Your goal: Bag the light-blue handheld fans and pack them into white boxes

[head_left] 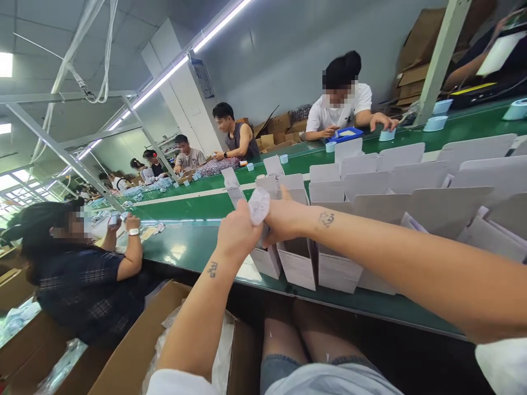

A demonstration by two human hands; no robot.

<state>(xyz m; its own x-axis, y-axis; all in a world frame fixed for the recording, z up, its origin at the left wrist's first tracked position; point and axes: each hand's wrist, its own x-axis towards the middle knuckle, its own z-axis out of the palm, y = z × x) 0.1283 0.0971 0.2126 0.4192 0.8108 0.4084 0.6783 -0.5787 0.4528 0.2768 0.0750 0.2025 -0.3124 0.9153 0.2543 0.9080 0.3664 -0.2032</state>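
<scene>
My left hand (235, 233) is closed round a small item in clear, crinkled plastic wrap (259, 206), held upright over the front edge of the bench. My right hand (286, 220) reaches across from the right and meets it, fingers curled and one fingertip pointing up. What lies inside the right hand's grasp is hidden; it touches or nearly touches the wrapped item. Just behind and below both hands stand open white boxes (297, 269) with their lids raised. A narrow box flap (233, 184) sticks up beyond my left hand.
Rows of open white boxes (382, 211) fill the bench at right. Beyond runs a green conveyor (185, 203) with light blue cups (435, 123). A co-worker (82, 274) sits at left, others across the line. A cardboard carton (123, 351) with plastic bags stands beside my legs.
</scene>
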